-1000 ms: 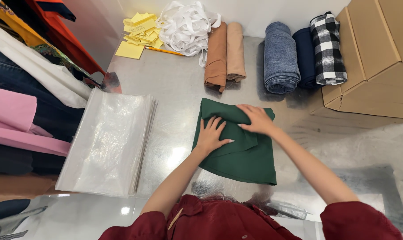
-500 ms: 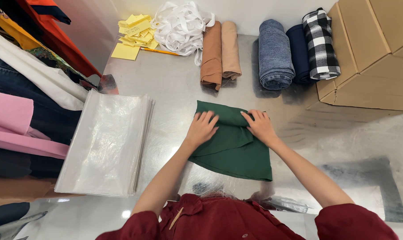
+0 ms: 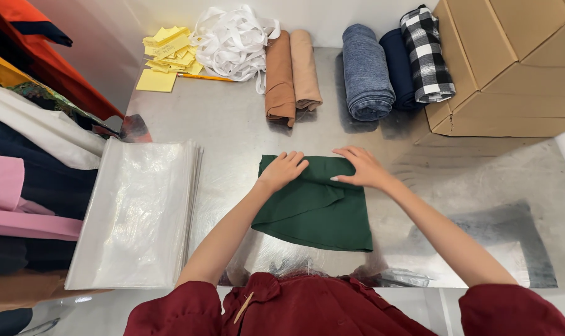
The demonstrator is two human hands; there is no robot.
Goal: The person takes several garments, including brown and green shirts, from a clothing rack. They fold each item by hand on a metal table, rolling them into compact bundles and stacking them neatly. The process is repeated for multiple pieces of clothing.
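A folded dark green cloth point(image 3: 316, 208) is lying flat on the metal table point(image 3: 232, 130) in the centre of the frame. Its long axis is running roughly top to bottom of the picture, slightly slanted, with the upper folded edge running left to right and the lower edge pointing toward the bottom right. The left hand point(image 3: 282, 171) is pressing on the upper left corner of the cloth, fingers together and curled a little, palm down. The right hand point(image 3: 360, 167) is lying flat on the upper edge to the right, fingers spread slightly and pointing left; neither hand is gripping anything.

Left of the cloth, a stack of clear plastic bags point(image 3: 136, 214) is lying on the table, well apart from it. Above the cloth, rolled fabrics are sitting in a row: a brown roll point(image 3: 279, 78), a tan roll point(image 3: 305, 68), a blue roll point(image 3: 366, 71), a navy roll point(image 3: 397, 65) and a black-and-white checked roll point(image 3: 427, 53). In the upper left, yellow paper notes point(image 3: 165, 53) and a heap of white ribbon point(image 3: 232, 40) are resting. A cardboard box point(image 3: 513, 68) is filling the upper right, and hanging clothes point(image 3: 27, 143) are lining the left edge.
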